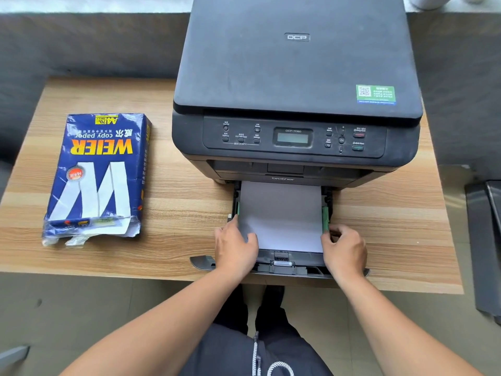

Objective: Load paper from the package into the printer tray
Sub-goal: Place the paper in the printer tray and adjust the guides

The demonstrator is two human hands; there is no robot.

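Observation:
A dark grey printer (295, 77) stands on a wooden table (176, 213), its paper tray (202, 261) pulled out toward me. White paper (282, 213) lies flat in the tray between two green side guides. My left hand (234, 245) rests on the paper's left near corner, fingers spread. My right hand (343, 246) pinches the right green guide (325, 218) at the paper's edge. A blue paper package (97, 172) with its near end torn open lies on the table to the left.
The table's front edge runs just under the tray front. A dark sofa back (81, 44) lies behind the table. A grey metal frame (485, 240) stands on the floor at the right. My legs are under the tray.

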